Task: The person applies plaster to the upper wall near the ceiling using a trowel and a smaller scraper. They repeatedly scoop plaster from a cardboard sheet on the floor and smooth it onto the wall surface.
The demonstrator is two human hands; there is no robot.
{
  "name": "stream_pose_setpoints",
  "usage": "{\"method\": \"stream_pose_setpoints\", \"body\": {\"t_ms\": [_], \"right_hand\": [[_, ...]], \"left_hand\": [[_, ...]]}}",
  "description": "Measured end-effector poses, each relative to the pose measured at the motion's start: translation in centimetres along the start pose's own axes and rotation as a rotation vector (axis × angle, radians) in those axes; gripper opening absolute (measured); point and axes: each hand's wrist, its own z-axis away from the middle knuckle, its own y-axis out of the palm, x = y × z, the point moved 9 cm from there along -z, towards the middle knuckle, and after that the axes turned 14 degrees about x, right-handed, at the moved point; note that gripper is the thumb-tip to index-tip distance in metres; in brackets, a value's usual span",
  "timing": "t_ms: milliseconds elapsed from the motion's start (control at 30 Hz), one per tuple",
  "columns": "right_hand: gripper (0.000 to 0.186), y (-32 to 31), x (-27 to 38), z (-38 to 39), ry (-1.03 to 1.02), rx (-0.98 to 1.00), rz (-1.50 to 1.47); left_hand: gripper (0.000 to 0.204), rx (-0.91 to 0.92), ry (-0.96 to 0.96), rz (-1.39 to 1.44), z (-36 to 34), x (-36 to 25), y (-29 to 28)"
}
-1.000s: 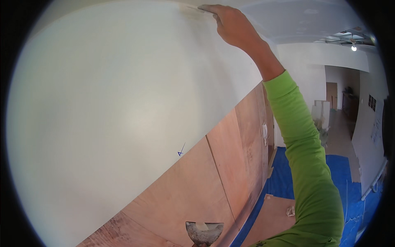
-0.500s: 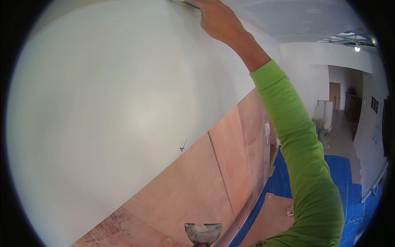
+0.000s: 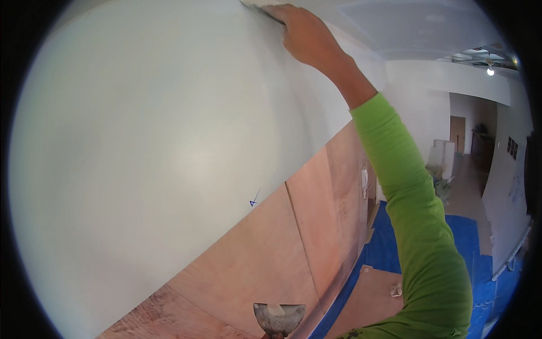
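My right hand (image 3: 310, 35) is raised at the top of the view, its fingers closed round a putty knife (image 3: 261, 4). That knife lies against the top of the pale, smooth wall (image 3: 158, 130), and the upper edge of the picture cuts off part of it. At the lower edge a few fingers of my left hand (image 3: 274, 335) are closed at the neck of a wide putty knife (image 3: 279, 321). Its grey, smeared blade points up and carries a dab of pale filler (image 3: 275, 309). Most of the left hand is out of the picture.
Pinkish wooden panels (image 3: 248, 254) cover the wall's lower part. Below lie a blue floor sheet (image 3: 460, 234) and a pinkish board (image 3: 367, 305). A lit bulb (image 3: 490, 71) hangs at the far right. White boards (image 3: 441, 155) lean near a doorway.
My right hand and its putty knife have come slightly down and to the right in the view, so more of the knife shows. The left hand's knife has barely moved.
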Motion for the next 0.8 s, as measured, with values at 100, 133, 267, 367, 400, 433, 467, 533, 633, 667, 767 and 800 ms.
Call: {"method": "stream_pose_setpoints", "body": {"t_ms": [100,133,267,367,400,433,467,533,633,667,767,800], "right_hand": [[0.040,0.0,-0.5,2.0,-0.077,0.033,0.063],[0.041,-0.4,-0.6,2.6,-0.123,0.085,0.049],[0.045,-2.7,-0.7,8.2,-0.067,0.194,-0.080],[0.047,-3.4,1.0,16.8,0.054,0.246,-0.351],[0.049,-3.3,1.9,20.2,0.091,0.292,-0.457],[0.053,-2.6,3.7,23.3,0.072,0.343,-0.555],[0.056,-2.1,6.0,26.2,0.008,0.366,-0.664],[0.059,-0.8,9.1,29.9,-0.116,0.418,-0.810],[0.060,0.8,12.4,34.6,-0.206,0.514,-0.893],[0.061,1.6,12.1,35.5,-0.183,0.558,-0.892],[0.061,4.8,10.6,37.8,-0.145,0.846,-0.766],[0.060,5.8,10.1,38.5,-0.185,0.979,-0.636]], "left_hand": [[0.017,0.162,-0.021,0.517,-1.4,1.1,1.5],[0.018,0.162,0.091,0.273,-2.3,-0.3,1.0],[0.024,0.144,0.519,-0.708,-5.2,-6.8,2.3],[0.030,0.261,0.331,-0.131,-6.2,-8.3,2.8],[0.042,0.309,0.173,0.280,-6.5,-8.4,3.5],[0.042,0.407,0.199,0.236,-6.2,-10.7,4.8],[0.042,0.504,0.223,0.195,-5.8,-12.9,6.3],[0.041,0.571,0.287,0.192,-5.3,-16.0,8.3],[0.038,0.544,0.277,0.172,-5.4,-18.0,9.4],[0.040,0.620,0.278,0.139,-5.4,-18.5,10.2],[0.042,0.651,0.293,0.135,-4.8,-18.7,10.6],[0.042,0.640,0.288,0.123,-4.4,-18.7,10.3]]}}
